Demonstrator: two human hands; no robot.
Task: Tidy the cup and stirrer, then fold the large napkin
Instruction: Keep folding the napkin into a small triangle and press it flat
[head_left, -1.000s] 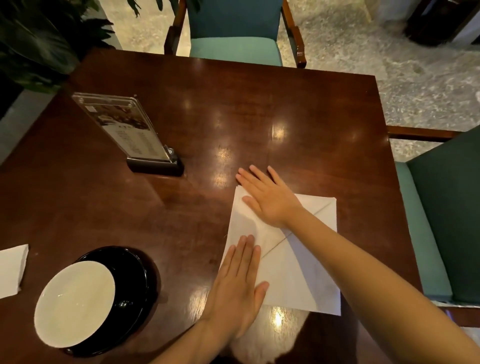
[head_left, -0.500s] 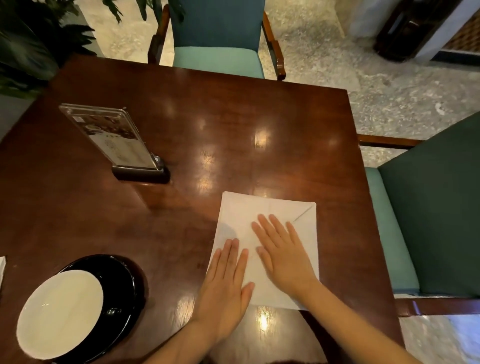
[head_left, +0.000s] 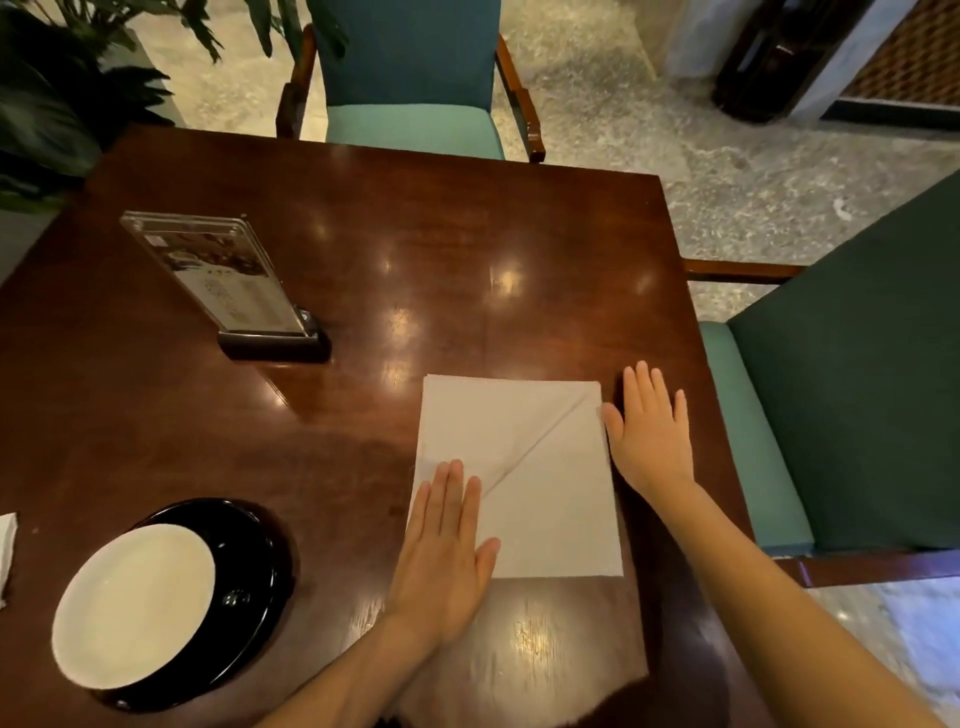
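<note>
The large white napkin (head_left: 524, 467) lies folded into a rectangle on the dark wooden table (head_left: 363, 234), with a diagonal crease across it. My left hand (head_left: 447, 545) lies flat with straight fingers on the napkin's near left corner. Flat on the table just right of the napkin's right edge lies my right hand (head_left: 649, 431), its thumb at the edge. No cup or stirrer shows in this view.
A black saucer (head_left: 249, 597) with a white disc (head_left: 135, 603) on it sits at the near left. A small white napkin (head_left: 6, 551) peeks in at the left edge. A menu stand (head_left: 234, 286) stands mid-left. Teal chairs stand at the far side (head_left: 410, 124) and right (head_left: 852, 405).
My right hand has slid from the top of the napkin off its right edge onto the table. My left hand has stayed on the near left corner.
</note>
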